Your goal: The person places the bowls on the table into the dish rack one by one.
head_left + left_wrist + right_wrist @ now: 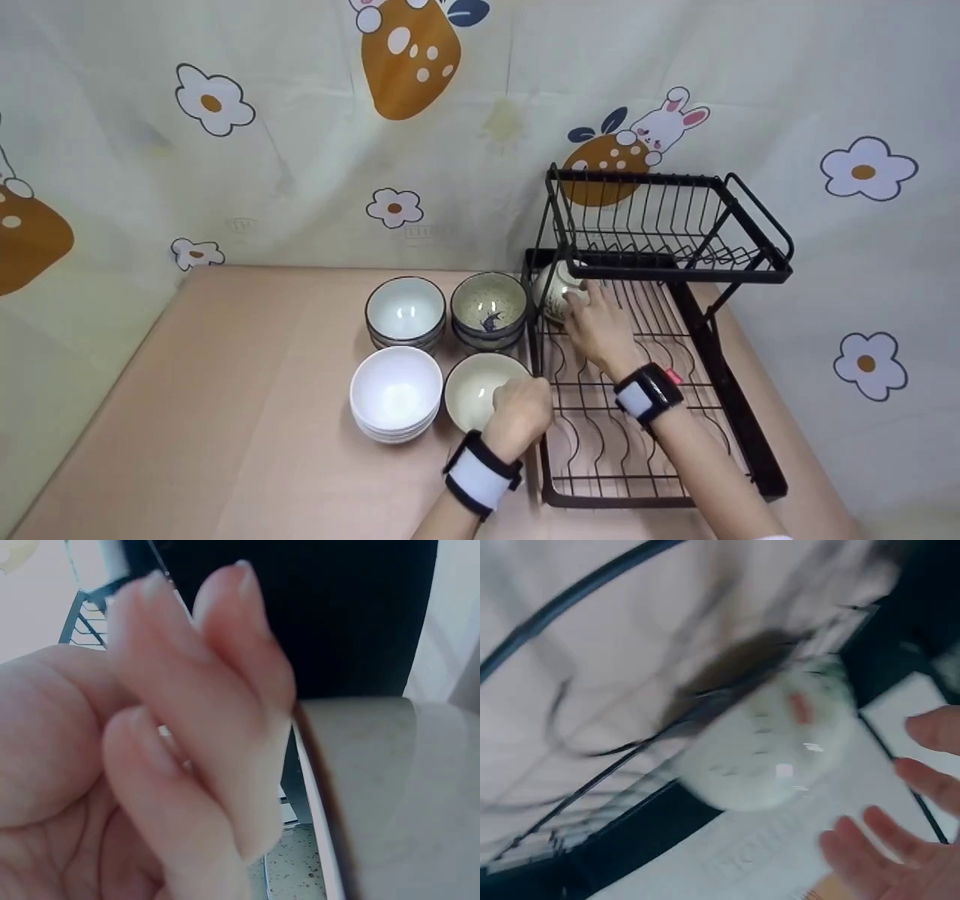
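Has one round cream ceramic bowl (769,757) in black metal rack (738,420), stacked white bowls (396,390), speckled bowls (489,301) left on desk (225,420); holds right hand (600,326) spread, left hand (521,409) curled, seemingly empty.

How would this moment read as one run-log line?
right hand: fingers spread beside patterned bowl on lower rack tier | left hand: loosely curled near cream bowl | white bowls: stacked on table

Readable text: none | backdrop cloth (480,150): faint boxed lettering (429,232), illegible | bowl (761,757): marks, illegible
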`<state>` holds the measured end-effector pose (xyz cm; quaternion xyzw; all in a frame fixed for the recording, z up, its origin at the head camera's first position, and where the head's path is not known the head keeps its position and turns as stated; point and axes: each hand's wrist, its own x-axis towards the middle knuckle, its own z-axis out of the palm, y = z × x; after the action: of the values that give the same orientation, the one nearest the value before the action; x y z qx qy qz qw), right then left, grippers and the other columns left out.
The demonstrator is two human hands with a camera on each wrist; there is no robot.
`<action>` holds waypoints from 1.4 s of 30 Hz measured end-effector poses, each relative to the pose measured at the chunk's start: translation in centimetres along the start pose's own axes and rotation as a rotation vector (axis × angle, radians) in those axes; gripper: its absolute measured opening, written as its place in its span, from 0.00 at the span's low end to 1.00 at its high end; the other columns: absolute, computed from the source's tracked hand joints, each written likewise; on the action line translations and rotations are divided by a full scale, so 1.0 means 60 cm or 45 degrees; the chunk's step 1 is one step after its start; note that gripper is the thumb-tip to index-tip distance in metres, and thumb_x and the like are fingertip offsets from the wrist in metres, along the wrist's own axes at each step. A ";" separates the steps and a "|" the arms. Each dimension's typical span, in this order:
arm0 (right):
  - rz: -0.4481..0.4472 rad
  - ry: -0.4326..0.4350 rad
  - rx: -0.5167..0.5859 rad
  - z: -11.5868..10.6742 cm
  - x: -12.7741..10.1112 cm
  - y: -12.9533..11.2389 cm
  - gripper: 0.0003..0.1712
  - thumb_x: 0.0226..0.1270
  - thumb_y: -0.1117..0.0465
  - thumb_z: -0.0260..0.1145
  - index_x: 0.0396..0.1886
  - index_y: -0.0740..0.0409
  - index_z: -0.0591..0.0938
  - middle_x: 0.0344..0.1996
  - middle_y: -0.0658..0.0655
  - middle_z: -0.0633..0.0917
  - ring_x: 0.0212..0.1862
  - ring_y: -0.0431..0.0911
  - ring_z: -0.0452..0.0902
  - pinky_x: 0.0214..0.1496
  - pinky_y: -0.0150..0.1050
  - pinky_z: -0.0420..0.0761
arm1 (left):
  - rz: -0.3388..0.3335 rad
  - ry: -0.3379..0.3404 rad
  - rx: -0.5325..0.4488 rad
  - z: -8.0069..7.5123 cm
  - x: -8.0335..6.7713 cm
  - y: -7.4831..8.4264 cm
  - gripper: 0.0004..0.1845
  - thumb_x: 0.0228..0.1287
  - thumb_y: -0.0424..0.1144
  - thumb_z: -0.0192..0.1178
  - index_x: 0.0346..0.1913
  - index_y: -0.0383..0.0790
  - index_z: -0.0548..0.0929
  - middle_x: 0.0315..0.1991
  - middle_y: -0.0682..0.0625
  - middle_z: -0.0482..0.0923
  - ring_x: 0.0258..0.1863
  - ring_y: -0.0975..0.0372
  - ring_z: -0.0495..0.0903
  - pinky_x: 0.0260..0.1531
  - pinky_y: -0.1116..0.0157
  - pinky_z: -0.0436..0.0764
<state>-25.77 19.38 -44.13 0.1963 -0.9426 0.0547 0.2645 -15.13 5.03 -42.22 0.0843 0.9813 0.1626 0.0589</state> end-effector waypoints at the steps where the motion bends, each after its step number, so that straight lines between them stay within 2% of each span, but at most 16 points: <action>1: 0.016 0.031 0.032 -0.008 -0.003 -0.003 0.13 0.59 0.63 0.63 0.44 0.59 0.81 0.45 0.63 0.78 0.32 0.56 0.78 0.20 0.46 0.78 | 0.001 0.004 0.000 0.000 0.000 0.000 0.05 0.55 0.31 0.60 0.26 0.39 0.85 0.29 0.46 0.85 0.28 0.54 0.83 0.24 0.57 0.82; 6: 0.061 0.168 0.111 -0.042 -0.023 -0.022 0.09 0.55 0.63 0.67 0.38 0.59 0.84 0.34 0.60 0.81 0.29 0.54 0.79 0.20 0.45 0.79 | -0.007 0.008 0.013 0.002 0.000 0.003 0.05 0.56 0.31 0.60 0.27 0.39 0.85 0.29 0.46 0.85 0.29 0.54 0.84 0.24 0.56 0.83; 13: 0.158 0.083 0.240 -0.064 -0.062 -0.041 0.09 0.54 0.63 0.69 0.36 0.58 0.83 0.34 0.60 0.85 0.26 0.52 0.81 0.22 0.44 0.79 | -0.016 0.020 0.042 0.005 0.000 0.007 0.04 0.55 0.31 0.60 0.29 0.39 0.85 0.30 0.46 0.85 0.29 0.54 0.83 0.26 0.57 0.82; 18: 0.143 0.087 0.266 -0.054 -0.079 -0.042 0.04 0.54 0.63 0.69 0.30 0.57 0.82 0.21 0.54 0.84 0.19 0.47 0.77 0.20 0.38 0.75 | -0.021 0.088 0.102 0.010 -0.003 0.016 0.04 0.56 0.33 0.60 0.29 0.41 0.86 0.29 0.48 0.85 0.27 0.56 0.83 0.23 0.59 0.82; 21: 0.172 0.085 0.268 -0.046 -0.083 -0.038 0.05 0.54 0.63 0.69 0.24 0.57 0.80 0.14 0.53 0.82 0.15 0.46 0.74 0.18 0.38 0.71 | -0.003 0.181 0.178 0.017 -0.008 0.020 0.05 0.55 0.34 0.61 0.27 0.44 0.86 0.26 0.50 0.85 0.25 0.59 0.83 0.20 0.61 0.80; 24: 0.192 0.055 0.281 -0.040 -0.085 -0.036 0.08 0.53 0.65 0.69 0.19 0.57 0.78 0.12 0.53 0.80 0.15 0.45 0.72 0.17 0.37 0.70 | 0.054 0.297 0.256 0.025 -0.020 0.015 0.03 0.52 0.34 0.63 0.24 0.44 0.85 0.23 0.51 0.83 0.23 0.60 0.82 0.18 0.63 0.78; 26: 0.188 0.030 0.280 -0.037 -0.085 -0.037 0.10 0.52 0.65 0.70 0.18 0.56 0.77 0.11 0.52 0.79 0.15 0.44 0.71 0.17 0.36 0.69 | 0.125 0.391 0.298 0.030 -0.030 0.005 0.02 0.50 0.34 0.65 0.24 0.42 0.83 0.21 0.51 0.82 0.21 0.60 0.80 0.15 0.64 0.76; 28: 0.184 0.013 0.281 -0.035 -0.086 -0.038 0.10 0.52 0.65 0.70 0.17 0.56 0.78 0.11 0.51 0.79 0.14 0.42 0.69 0.17 0.34 0.68 | 0.216 0.486 0.337 0.035 -0.041 -0.010 0.05 0.46 0.34 0.67 0.26 0.40 0.80 0.20 0.51 0.80 0.19 0.60 0.78 0.14 0.65 0.74; 31: 0.196 -0.006 0.291 -0.035 -0.086 -0.041 0.09 0.53 0.64 0.69 0.18 0.55 0.78 0.12 0.51 0.79 0.14 0.41 0.69 0.17 0.34 0.68 | 0.355 0.599 0.415 0.044 -0.058 -0.034 0.13 0.41 0.34 0.68 0.31 0.41 0.76 0.22 0.52 0.78 0.22 0.61 0.76 0.14 0.68 0.72; 34: 0.214 -0.026 0.300 -0.037 -0.087 -0.043 0.09 0.53 0.64 0.69 0.18 0.55 0.78 0.12 0.50 0.79 0.14 0.41 0.69 0.17 0.35 0.69 | 0.462 0.640 0.503 0.053 -0.071 -0.057 0.19 0.37 0.36 0.71 0.35 0.41 0.75 0.27 0.53 0.75 0.27 0.62 0.74 0.18 0.70 0.71; 37: 0.221 -0.032 0.293 -0.038 -0.087 -0.043 0.09 0.53 0.63 0.69 0.18 0.55 0.78 0.12 0.51 0.80 0.15 0.42 0.70 0.17 0.35 0.70 | 0.526 0.647 0.555 0.063 -0.080 -0.076 0.20 0.37 0.38 0.71 0.36 0.43 0.76 0.28 0.54 0.74 0.28 0.62 0.73 0.21 0.70 0.69; 42: 0.216 -0.031 0.287 -0.038 -0.088 -0.042 0.09 0.53 0.62 0.69 0.18 0.55 0.78 0.12 0.50 0.79 0.15 0.42 0.70 0.17 0.34 0.69 | 0.518 0.638 0.579 0.078 -0.081 -0.097 0.17 0.35 0.33 0.71 0.32 0.44 0.77 0.24 0.54 0.75 0.23 0.63 0.73 0.18 0.70 0.68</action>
<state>-19.57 19.31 -44.93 0.1450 -0.9469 0.1801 0.2236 -10.54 0.14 -48.12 0.2457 0.9395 -0.0352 -0.2362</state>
